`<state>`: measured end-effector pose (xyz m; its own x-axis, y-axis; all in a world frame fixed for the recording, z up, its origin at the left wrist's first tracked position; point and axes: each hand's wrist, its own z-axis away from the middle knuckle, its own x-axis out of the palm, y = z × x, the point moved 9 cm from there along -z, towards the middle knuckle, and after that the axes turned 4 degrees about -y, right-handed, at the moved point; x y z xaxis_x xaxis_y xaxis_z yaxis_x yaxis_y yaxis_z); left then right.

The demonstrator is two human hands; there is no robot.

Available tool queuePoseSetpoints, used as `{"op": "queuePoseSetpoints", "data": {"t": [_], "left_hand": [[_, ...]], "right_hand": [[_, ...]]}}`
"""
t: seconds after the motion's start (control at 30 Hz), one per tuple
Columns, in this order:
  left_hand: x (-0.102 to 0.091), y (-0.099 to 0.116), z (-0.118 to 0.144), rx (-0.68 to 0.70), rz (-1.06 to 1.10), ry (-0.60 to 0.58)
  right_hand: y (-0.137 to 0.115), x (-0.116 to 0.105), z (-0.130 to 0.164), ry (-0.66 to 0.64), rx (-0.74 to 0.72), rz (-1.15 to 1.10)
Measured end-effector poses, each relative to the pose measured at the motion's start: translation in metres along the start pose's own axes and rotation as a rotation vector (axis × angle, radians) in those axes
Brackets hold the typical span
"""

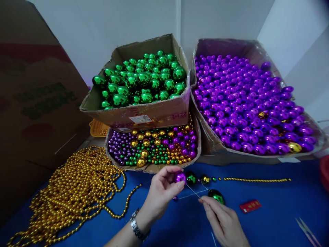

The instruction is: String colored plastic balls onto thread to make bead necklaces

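Between the thumb and fingers of my left hand point(160, 193) is a shiny purple ball point(180, 177). My right hand point(223, 218) pinches a thin pale string point(194, 192) that runs up to that ball. Just right of the purple ball lie a green ball point(191, 178) and a smaller gold ball point(205, 179), in line with a strand of small gold beads point(257, 179). Another green ball point(216, 196) rests just beyond my right fingers. A tiny purple bead point(175, 198) sits on a string below my left fingers.
A box of green balls point(135, 115) stands behind a low box of mixed beads point(153, 167). At the right is a box of purple balls point(213, 140). Gold bead chains point(77, 185) pile up at the left. A red packet point(250, 206) and tweezers point(307, 231) lie on the blue table.
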<state>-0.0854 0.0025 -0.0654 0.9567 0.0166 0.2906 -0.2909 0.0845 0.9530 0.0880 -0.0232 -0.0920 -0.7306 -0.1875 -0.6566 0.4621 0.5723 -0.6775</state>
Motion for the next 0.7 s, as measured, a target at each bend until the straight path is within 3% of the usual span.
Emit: {"op": "queuePoseSetpoints", "data": {"t": [0.47, 0.6, 0.7], "left_hand": [[0.0004, -0.0005, 0.0030, -0.022, -0.055, -0.032], [-0.0002, -0.0063, 0.0028, -0.051, 0.040, -0.036], [-0.0018, -0.0057, 0.0035, -0.050, -0.005, -0.021]], "right_hand": [[-0.0030, -0.0002, 0.0002, 0.002, -0.049, 0.014], [-0.0007, 0.0032, 0.0007, -0.040, -0.016, -0.030], [0.0008, 0.0047, 0.0015, -0.048, 0.010, -0.034]]}}
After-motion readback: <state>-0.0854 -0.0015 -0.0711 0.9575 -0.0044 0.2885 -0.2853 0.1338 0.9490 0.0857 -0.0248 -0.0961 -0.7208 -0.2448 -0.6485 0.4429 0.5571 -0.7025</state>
